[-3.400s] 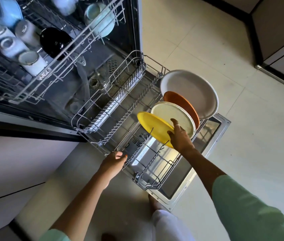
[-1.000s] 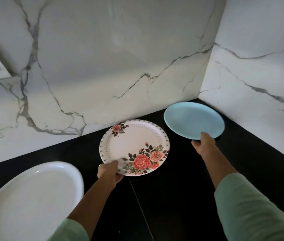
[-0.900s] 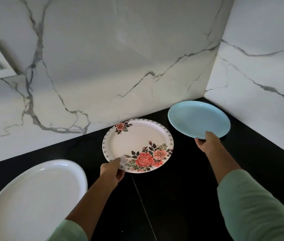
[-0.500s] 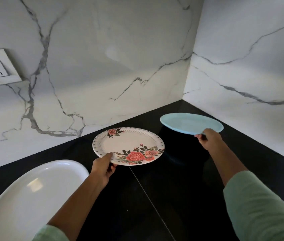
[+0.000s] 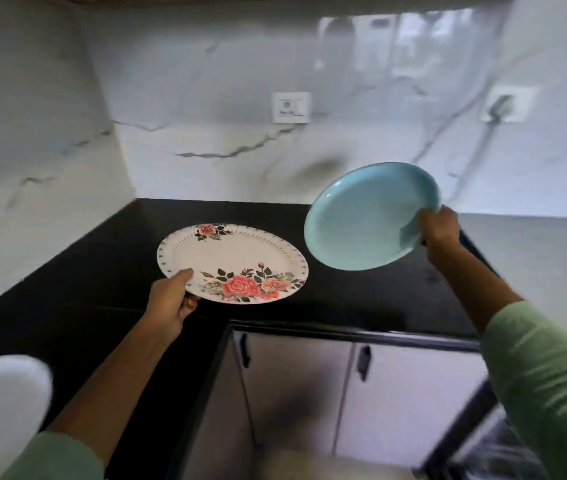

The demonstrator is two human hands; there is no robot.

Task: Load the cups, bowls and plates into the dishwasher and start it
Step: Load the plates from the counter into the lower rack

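My left hand [image 5: 171, 299] grips the near rim of a white plate with red roses [image 5: 232, 263], held almost level above the black counter [image 5: 361, 299]. A light blue plate [image 5: 368, 220] is up in the air at the right, tilted with its face toward me, and my right hand [image 5: 439, 228] grips its right rim. A large white oval platter [image 5: 1, 410] lies on the counter at the bottom left. A dark corner of the dishwasher [image 5: 490, 452] shows at the bottom right, blurred.
The black counter runs in an L along marble walls. White switch plates [image 5: 290, 107] sit on the back wall. Pale cabinet doors with dark handles [image 5: 363, 363] stand under the counter's front edge. The whole view is motion-blurred.
Both plates have been lifted off the counter. The view has swung to the right, away from the corner. The blue plate has tilted up on edge; the cabinets now show below.
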